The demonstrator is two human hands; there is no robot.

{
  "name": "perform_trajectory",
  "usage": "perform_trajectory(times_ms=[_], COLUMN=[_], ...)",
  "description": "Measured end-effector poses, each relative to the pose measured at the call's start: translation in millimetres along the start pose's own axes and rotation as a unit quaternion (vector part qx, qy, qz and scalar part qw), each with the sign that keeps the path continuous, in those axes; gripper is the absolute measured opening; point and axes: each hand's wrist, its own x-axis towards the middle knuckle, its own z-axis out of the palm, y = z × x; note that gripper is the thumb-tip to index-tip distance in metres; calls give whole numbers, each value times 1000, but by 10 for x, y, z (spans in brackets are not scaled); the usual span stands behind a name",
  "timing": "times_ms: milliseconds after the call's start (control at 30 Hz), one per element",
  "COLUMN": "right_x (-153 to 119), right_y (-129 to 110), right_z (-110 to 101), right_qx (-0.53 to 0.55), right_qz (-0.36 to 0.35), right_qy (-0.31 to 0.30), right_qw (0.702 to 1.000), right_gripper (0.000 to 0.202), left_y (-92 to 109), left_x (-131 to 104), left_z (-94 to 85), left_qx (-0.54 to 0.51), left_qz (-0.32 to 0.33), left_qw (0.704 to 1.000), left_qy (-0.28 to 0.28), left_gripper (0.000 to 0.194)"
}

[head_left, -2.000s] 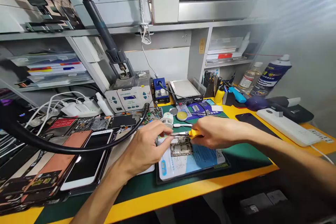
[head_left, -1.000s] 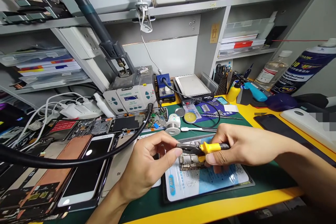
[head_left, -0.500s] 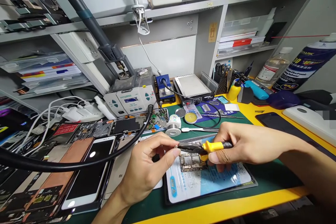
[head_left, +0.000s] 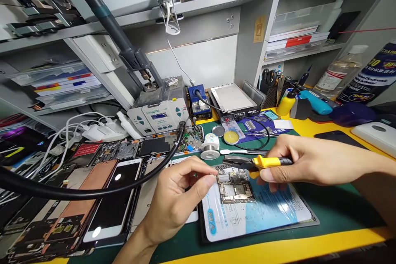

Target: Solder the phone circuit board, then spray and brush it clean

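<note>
My right hand (head_left: 297, 165) is wrapped round pliers (head_left: 264, 161) with yellow-and-black handles and dark jaws. The jaws point left, above a phone logic board (head_left: 238, 194). My left hand (head_left: 181, 196) is closed, thumb and forefinger pinched just left of the jaws, by the board's upper left corner. Whatever sits in that pinch is too small to name. The board lies on a blue-and-white work pad (head_left: 262, 220). A gap separates the plier jaws from my left fingertips.
A solder spool (head_left: 210, 150) and a yellow round tin (head_left: 230, 137) stand behind the pad. Phones (head_left: 116, 198) and phone parts lie at left. A black hose (head_left: 123, 192) arches over them from the soldering station (head_left: 159, 113). A yellow bottle (head_left: 286, 103) stands at right.
The pliers have drawn away to the right from my left fingertips, where their tips were before. More of the logic board shows now. The whole view has shifted slightly.
</note>
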Motion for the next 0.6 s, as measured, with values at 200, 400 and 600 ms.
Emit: perform_trajectory(times_ms=[200,400,600], right_x=[19,35,52], right_y=[-5,-23,16], right_z=[4,37,28], right_qx=[3,0,14], right_qz=[-12,8,-4], right_qy=[10,13,9], right_qw=[1000,1000,1000], right_gripper=[57,64,60], left_y=[-6,-16,-3], left_x=[-15,-22,7], left_z=[4,4,12], left_qx=[-56,-107,-164], left_qz=[-37,-95,-183], left_qw=[998,990,969], left_qy=[-14,-19,-21], left_gripper=[9,13,26])
